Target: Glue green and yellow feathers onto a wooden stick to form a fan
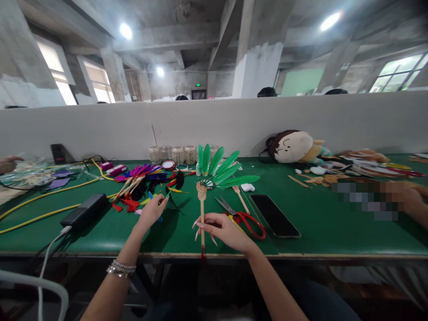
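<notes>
My right hand (219, 229) grips the wooden handle (202, 211) of a feather fan upright, between thumb and fingers. Green feathers (216, 165) spread from the fan's head, mostly toward the right, and a red tassel (202, 252) hangs below the handle. To the left, my left hand (154, 210) is pinched at the edge of a heap of coloured feathers (147, 174). A thin green tip, seemingly a feather, sticks up from its fingertips; blue and yellow feathers lie under and beside that hand. Red-handled scissors (250, 225) lie just beyond my right hand.
A phone (274, 216) and another wooden handle (242, 200) lie right of the fan. Glass jars (179, 154) and a plush doll (294, 147) sit along the partition. At left are a black power adapter (85, 211) and yellow cables (50, 191). Other people's hands show at both sides.
</notes>
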{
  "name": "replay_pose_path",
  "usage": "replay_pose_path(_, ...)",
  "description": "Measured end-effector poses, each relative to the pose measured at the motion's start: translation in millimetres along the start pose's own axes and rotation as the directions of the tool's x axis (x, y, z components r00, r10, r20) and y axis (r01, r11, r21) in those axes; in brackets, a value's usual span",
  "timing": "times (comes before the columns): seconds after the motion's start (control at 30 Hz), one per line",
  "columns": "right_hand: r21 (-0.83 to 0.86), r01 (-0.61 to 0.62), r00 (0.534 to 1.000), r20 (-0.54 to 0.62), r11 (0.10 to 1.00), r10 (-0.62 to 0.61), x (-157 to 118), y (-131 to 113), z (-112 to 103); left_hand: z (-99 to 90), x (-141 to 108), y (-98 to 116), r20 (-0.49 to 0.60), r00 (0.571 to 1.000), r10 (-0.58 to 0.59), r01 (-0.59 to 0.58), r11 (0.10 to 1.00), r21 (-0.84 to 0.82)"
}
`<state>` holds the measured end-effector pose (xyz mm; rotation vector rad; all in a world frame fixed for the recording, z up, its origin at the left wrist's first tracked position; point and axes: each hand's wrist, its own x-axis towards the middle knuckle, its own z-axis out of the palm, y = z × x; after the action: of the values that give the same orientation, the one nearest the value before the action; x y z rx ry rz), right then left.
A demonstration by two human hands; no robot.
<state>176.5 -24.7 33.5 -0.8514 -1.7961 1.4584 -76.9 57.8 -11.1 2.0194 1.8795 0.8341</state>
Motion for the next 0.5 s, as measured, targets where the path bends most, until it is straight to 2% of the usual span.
replay_pose_path(0.17, 0.004, 0.007, 1.000, 0.000, 1.000, -0.007, 0, 1, 1, 0.4, 1, 2, -0.138, 0.990, 0.029, -0.024, 0.999, 0.039)
replay_pose_path(0.27, 0.002, 0.007, 1.000, 0.001, 1.000, -0.007, 0, 0, 1, 1.3, 2, 2, -0.213, 0.960, 0.181, -0.163, 0.981, 0.102)
replay_pose_path(0.3, 0.001, 0.007, 1.000, 0.003, 1.000, -0.007, 0, 0, 1, 1.9, 2, 3, -0.200, 0.948, 0.248, -0.225, 0.966, 0.130)
replay_pose_path(0.37, -0.002, 0.007, 1.000, 0.005, 1.000, -0.007, 0, 0, 1, 3.8, 1, 4, -0.098, 0.939, 0.330, -0.312, 0.936, 0.163)
replay_pose_path(0.43, -0.005, 0.002, 1.000, 0.006, 1.000, -0.002, 0, 0, 1, 6.8, 0, 6, 0.022, 0.944, 0.330, -0.329, 0.930, 0.162)
replay_pose_path(0.5, -0.009, -0.002, 1.000, 0.006, 1.000, 0.002, 1, 1, 1, 10.0, -1, 8, 0.080, 0.948, 0.309, -0.318, 0.936, 0.150)
